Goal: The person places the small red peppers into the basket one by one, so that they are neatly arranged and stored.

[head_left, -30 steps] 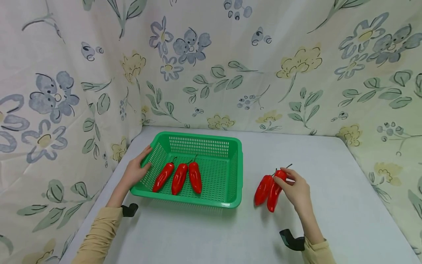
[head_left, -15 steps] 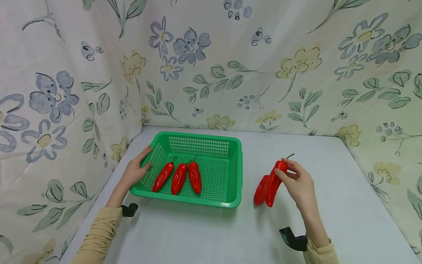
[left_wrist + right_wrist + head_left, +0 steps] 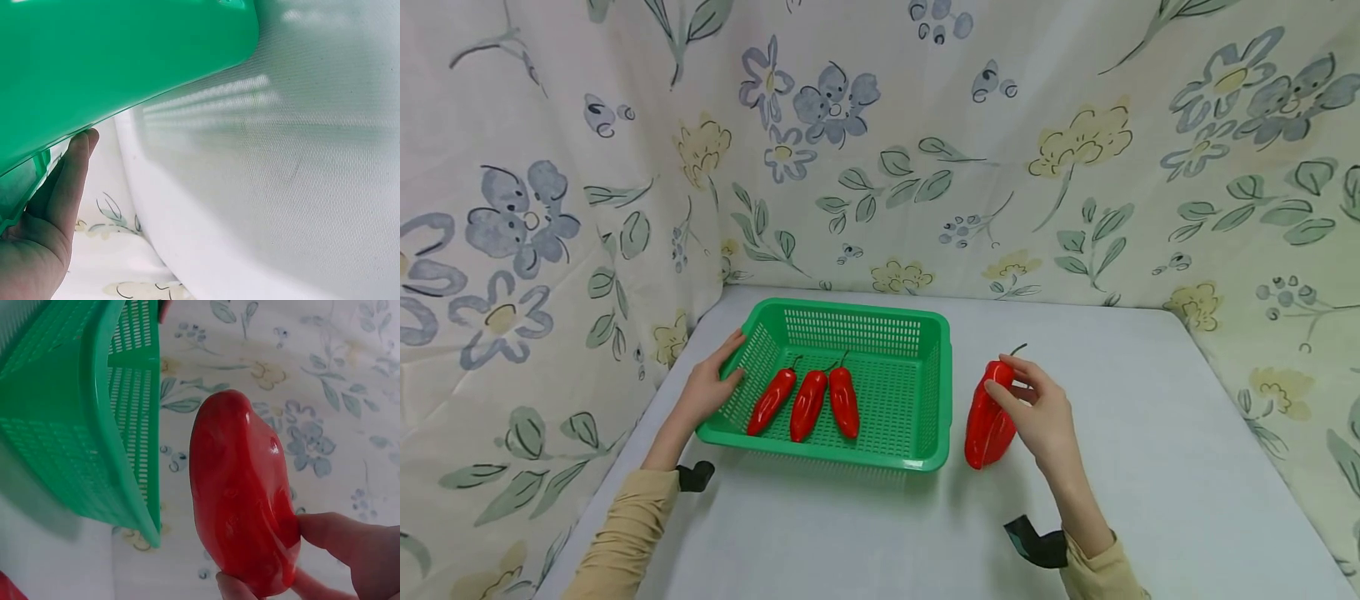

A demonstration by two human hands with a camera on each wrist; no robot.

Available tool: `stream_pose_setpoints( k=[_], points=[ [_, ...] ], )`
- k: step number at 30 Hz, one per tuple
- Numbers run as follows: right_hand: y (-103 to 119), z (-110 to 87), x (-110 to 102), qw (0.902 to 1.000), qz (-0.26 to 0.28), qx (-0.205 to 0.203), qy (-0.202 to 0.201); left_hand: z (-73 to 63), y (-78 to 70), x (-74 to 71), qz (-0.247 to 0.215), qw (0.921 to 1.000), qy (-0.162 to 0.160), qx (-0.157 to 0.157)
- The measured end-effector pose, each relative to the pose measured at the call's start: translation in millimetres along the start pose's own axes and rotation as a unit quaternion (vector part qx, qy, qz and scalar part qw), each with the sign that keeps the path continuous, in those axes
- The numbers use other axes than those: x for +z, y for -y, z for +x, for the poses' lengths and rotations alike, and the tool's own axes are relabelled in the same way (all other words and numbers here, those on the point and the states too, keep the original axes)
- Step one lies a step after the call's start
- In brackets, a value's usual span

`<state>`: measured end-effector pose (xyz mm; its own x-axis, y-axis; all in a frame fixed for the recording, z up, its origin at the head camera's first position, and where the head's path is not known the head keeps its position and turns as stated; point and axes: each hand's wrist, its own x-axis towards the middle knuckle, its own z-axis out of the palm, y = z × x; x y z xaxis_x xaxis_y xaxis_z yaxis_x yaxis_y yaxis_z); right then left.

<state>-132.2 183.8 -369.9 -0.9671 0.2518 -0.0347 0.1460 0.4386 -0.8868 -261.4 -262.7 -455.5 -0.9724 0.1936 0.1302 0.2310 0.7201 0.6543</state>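
Note:
My left hand point(image 3: 703, 390) holds the left wall of a green plastic basket point(image 3: 936, 392), thumb over the rim; in the left wrist view its fingers point(image 3: 74, 175) lie against the outer wall. Three red peppers point(image 3: 808, 404) lie side by side inside. My right hand point(image 3: 1041, 408) pinches another red pepper point(image 3: 981, 417) near its stem end, right of the basket. This pepper hangs tilted, its tip down and to the left. Another pepper point(image 3: 1002, 435) lies behind it, mostly covered. In the right wrist view, the held pepper point(image 3: 240, 494) is apart from the basket wall.
A white table point(image 3: 1150, 450) carries everything. Behind it and along the left hangs a flowered curtain point(image 3: 865, 225). A bit of red pepper point(image 3: 9, 589) shows at the lower left corner of the right wrist view.
My right hand has lifted the pepper beside the other one and carried it left toward the basket. The left hand, the basket and the peppers inside have not moved.

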Motion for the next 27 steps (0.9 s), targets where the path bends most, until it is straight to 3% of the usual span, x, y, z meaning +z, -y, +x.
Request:
stream_pose_setpoints(
  k=[14,27],
  points=[
    [15.5,2.9,56.8,0.997,0.073,-0.025,0.01,-0.1,-1.4,1.7,-0.002,1.0,0.001,-0.006],
    [15.4,7.6,117.9,0.9929,0.101,-0.053,-0.034,-0.5,-4.9,-1.0,0.0,1.0,0.001,-0.007]
  ],
)
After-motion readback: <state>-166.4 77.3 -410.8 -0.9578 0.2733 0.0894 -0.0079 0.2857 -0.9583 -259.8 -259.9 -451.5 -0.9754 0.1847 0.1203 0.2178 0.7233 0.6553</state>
